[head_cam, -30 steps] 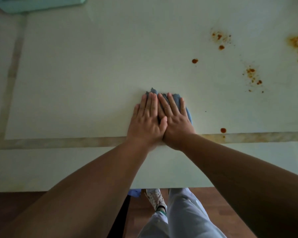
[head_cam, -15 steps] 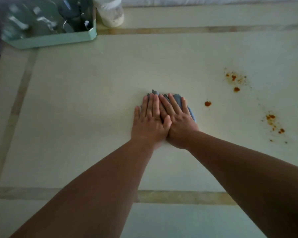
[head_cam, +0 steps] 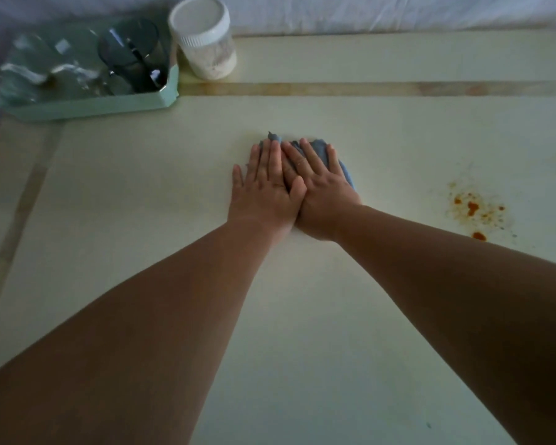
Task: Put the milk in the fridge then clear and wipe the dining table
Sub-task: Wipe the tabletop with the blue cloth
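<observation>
Because flat palms spread pressure for wiping, the left hand [head_cam: 265, 191] and right hand [head_cam: 321, 194] press straight, relaxed fingers onto the crumpled blue-grey cloth [head_cam: 333, 155] on the cream dining table [head_cam: 142, 203].

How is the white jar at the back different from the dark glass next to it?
The white jar has a white lid on top, while the dark glass is open at the top. The jar is clear with pale powder inside; the glass is smoky grey. The jar stands straight on the table, but the glass sits in the green tray. Both are round, upright and at the far side.
</observation>
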Tool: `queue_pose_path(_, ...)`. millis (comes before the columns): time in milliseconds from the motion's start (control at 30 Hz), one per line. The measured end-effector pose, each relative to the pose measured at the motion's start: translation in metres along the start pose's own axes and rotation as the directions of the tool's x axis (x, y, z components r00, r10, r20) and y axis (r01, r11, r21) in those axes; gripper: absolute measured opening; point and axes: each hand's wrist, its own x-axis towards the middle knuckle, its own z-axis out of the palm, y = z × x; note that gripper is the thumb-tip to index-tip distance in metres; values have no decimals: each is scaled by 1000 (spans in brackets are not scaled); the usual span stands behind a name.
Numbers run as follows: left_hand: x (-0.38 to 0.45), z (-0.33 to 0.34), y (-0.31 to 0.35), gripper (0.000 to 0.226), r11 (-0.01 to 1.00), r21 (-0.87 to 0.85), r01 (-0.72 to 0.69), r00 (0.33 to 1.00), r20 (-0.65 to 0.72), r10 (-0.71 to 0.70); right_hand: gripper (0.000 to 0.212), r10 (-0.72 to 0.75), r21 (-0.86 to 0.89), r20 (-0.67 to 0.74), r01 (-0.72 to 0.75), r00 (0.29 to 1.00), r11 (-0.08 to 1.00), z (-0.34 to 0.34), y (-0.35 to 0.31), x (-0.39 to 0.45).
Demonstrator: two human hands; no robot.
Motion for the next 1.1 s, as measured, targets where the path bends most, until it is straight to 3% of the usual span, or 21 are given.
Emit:
queue_pose_path(300, 69, -11, 0, 70, 999, 5, 45, 999, -17, -45, 74, 7, 13, -12, -7, 1000, 1000, -8, 30, 60)
queue_pose_path(600, 70, -16, 6, 68, 992, 91, 90, 996, 7, -91, 78, 4, 16, -21, -4, 1000, 1000, -10, 32, 61)
queue_pose_path(1100, -41, 9, 33, 70, 997, 69, 26, 1000, 11, -27, 78, 83, 26, -8, -83, 996, 996, 2, -1, -56)
